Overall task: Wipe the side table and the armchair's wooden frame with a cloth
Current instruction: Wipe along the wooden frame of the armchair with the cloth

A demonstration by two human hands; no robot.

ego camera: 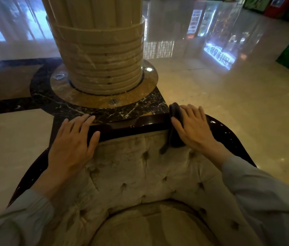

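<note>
Filling the far part of the view, the polished marble floor (229, 103) reflects lights and shop fronts, and a ribbed stone column (99, 50) stands on a round base just behind the chair. Below it, the armchair (140, 174) is seen from the seat side: its tufted beige backrest curves around a round seat cushion (140, 228). The dark wooden frame (131, 124) runs along the top of the backrest; its long axis goes from left to right in the view, and both ends bend down toward the camera.

The two arms, in light grey sleeves (264, 192), reach forward to this top rail. The left hand (72, 144) lies flat on the left part of the rail, fingers stretched and slightly spread, gripping nothing. The right hand (191, 126) presses on the dark cloth (175, 128) with flat, extended fingers, not clenched around it. The cloth is folded over the rail on the right side, crossing the rail's long axis: one end goes over the far edge, and the other end hangs down the front onto the upholstery, pointing toward the seat.
</note>
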